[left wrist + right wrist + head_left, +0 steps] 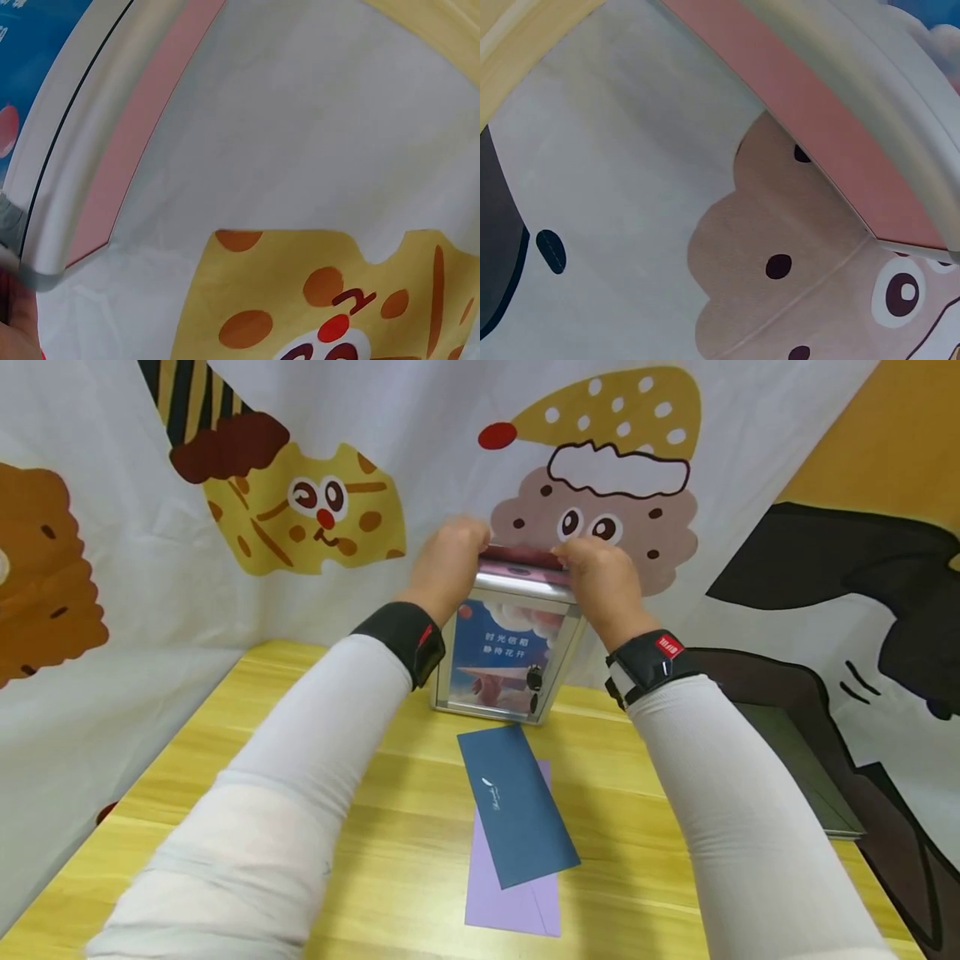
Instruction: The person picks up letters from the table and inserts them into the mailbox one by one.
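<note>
A silver-framed letter box (pixel 504 643) with a printed blue and pink front stands at the back of the table, keys (pixel 533 678) hanging at its front. Its pink side also shows in the left wrist view and the right wrist view. Above its top, a dark red envelope (pixel 525 556) appears edge-on, its lower part hidden. My left hand (pixel 450 562) pinches the left end of that envelope, and my right hand (pixel 602 583) pinches the right end. Only a bit of the left hand shows in the left wrist view; no fingers appear in the right wrist view.
On the wooden table (pixel 397 852), a dark blue envelope (pixel 517 810) lies across a purple envelope (pixel 513 906) in front of the box. Dark green envelopes (pixel 806 768) lie at the right edge. A cartoon-printed cloth (pixel 442 435) hangs right behind the box.
</note>
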The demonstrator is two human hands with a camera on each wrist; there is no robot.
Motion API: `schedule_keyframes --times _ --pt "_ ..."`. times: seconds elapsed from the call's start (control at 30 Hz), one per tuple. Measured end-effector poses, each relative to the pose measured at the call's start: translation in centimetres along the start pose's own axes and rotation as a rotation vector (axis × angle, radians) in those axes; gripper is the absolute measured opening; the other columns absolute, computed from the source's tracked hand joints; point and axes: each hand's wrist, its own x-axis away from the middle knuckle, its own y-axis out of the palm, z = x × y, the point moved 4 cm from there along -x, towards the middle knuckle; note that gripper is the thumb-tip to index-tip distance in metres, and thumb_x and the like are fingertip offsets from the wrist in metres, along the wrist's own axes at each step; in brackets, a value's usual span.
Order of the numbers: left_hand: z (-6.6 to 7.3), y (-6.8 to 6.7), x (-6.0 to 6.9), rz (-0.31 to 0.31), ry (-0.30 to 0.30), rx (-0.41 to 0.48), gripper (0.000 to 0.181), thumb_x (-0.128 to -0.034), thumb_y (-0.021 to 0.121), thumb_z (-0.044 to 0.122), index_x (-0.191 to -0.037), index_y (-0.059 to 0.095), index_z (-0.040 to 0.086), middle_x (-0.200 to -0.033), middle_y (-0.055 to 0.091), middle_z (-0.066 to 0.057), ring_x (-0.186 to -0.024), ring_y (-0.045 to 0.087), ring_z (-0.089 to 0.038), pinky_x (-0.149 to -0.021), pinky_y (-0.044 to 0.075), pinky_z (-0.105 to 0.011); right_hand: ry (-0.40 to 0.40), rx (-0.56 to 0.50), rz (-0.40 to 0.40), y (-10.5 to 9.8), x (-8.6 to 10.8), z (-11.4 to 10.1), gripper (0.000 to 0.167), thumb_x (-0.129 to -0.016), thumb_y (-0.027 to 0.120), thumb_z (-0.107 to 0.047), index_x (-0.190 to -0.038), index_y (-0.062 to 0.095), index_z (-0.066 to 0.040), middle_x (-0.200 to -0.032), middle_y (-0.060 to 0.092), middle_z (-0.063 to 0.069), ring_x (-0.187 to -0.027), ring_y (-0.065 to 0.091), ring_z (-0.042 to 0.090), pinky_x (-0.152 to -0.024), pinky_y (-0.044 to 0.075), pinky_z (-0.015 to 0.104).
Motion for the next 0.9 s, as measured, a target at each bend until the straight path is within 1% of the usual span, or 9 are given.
schedule_keyframes --times 0.07,0.13,0.2,0.3,0.47,0.57,0.7,0.83,0.9 --pt "-0.2 0.3 -0.1 -0.024 -0.018 -0.019 0.048 -0.0649 0.085 -0.008 -0.105 0.06 0.001 -0.107 0.057 -0.013 -0.1 0.052 -0.026 -0.086 0.046 -0.033 0.02 0.011 -0.024 0.3 0.0 0.0 0.02 -0.096 0.052 0.004 -0.105 0.07 -0.001 -0.102 0.069 0.016 -0.093 0.066 0.033 -0.084 0.052 0.042" --pt "-0.3 0.6 -0.2 -0.041 -0.024 -0.053 0.053 -0.0602 0.089 -0.006 -0.103 0.058 0.001 -0.105 0.057 -0.013 -0.099 0.053 -0.027 -0.085 0.047 -0.033 0.039 0.038 -0.051 0.5 0.1 0.0 0.022 -0.097 0.051 0.003 -0.106 0.07 -0.002 -0.103 0.07 0.016 -0.093 0.066 0.033 -0.084 0.052 0.042" --pt "-0.3 0.8 -0.3 -0.047 -0.018 -0.088 0.053 -0.0589 0.089 -0.006 -0.102 0.058 0.001 -0.104 0.058 -0.014 -0.098 0.055 -0.028 -0.086 0.048 -0.034 0.055 0.065 -0.082 0.7 0.1 0.0 0.023 -0.098 0.05 0.001 -0.108 0.071 -0.003 -0.104 0.07 0.015 -0.093 0.067 0.033 -0.083 0.052 0.042" --pt "-0.2 1.0 -0.5 -0.049 -0.003 -0.143 0.057 -0.0573 0.09 -0.005 -0.104 0.059 0.0 -0.104 0.06 -0.015 -0.099 0.056 -0.029 -0.089 0.048 -0.035 0.082 0.093 -0.128 0.8 0.1 -0.1 0.025 -0.099 0.05 -0.001 -0.113 0.071 -0.004 -0.107 0.07 0.015 -0.093 0.067 0.033 -0.084 0.052 0.043" --pt "-0.1 1.1 -0.6 -0.04 0.024 -0.187 0.063 -0.0582 0.087 -0.007 -0.115 0.06 -0.002 -0.11 0.061 -0.016 -0.105 0.056 -0.03 -0.095 0.044 -0.035 0.109 0.133 -0.186 0.7 0.0 -0.4 0.028 -0.099 0.049 -0.002 -0.118 0.07 -0.007 -0.111 0.069 0.013 -0.094 0.066 0.031 -0.085 0.051 0.043" --pt "0.1 1.1 -0.6 -0.049 0.03 -0.209 0.067 -0.0584 0.086 -0.007 -0.12 0.06 -0.003 -0.112 0.06 -0.016 -0.108 0.055 -0.03 -0.097 0.043 -0.035 0.117 0.167 -0.228 0.6 -0.2 -0.7 0.03 -0.098 0.05 -0.001 -0.121 0.069 -0.009 -0.112 0.069 0.012 -0.095 0.065 0.031 -0.085 0.051 0.043" --pt "0.3 0.9 -0.7 -0.073 0.015 -0.239 0.07 -0.0556 0.088 -0.005 -0.121 0.061 -0.002 -0.113 0.059 -0.015 -0.108 0.055 -0.029 -0.097 0.043 -0.035 0.128 0.203 -0.297 0.5 -0.3 -0.9 0.032 -0.097 0.052 0.0 -0.124 0.067 -0.009 -0.112 0.068 0.014 -0.095 0.064 0.033 -0.086 0.05 0.045" --pt "0.5 0.9 -0.8 -0.094 -0.007 -0.259 0.067 -0.0577 0.088 -0.003 -0.12 0.062 0.0 -0.113 0.06 -0.015 -0.107 0.055 -0.03 -0.096 0.044 -0.036 0.124 0.233 -0.343 0.5 -0.3 -1.2 0.033 -0.095 0.055 0.001 -0.124 0.067 -0.01 -0.109 0.069 0.015 -0.091 0.063 0.035 -0.084 0.05 0.047" --pt "0.6 1.0 -0.8 -0.099 -0.014 -0.262 0.066 -0.0597 0.087 -0.002 -0.12 0.062 0.0 -0.113 0.06 -0.015 -0.107 0.056 -0.03 -0.096 0.044 -0.036 0.12 0.241 -0.352 0.5 -0.2 -1.3 0.033 -0.095 0.055 0.001 -0.124 0.067 -0.011 -0.107 0.069 0.015 -0.089 0.063 0.035 -0.083 0.05 0.047"
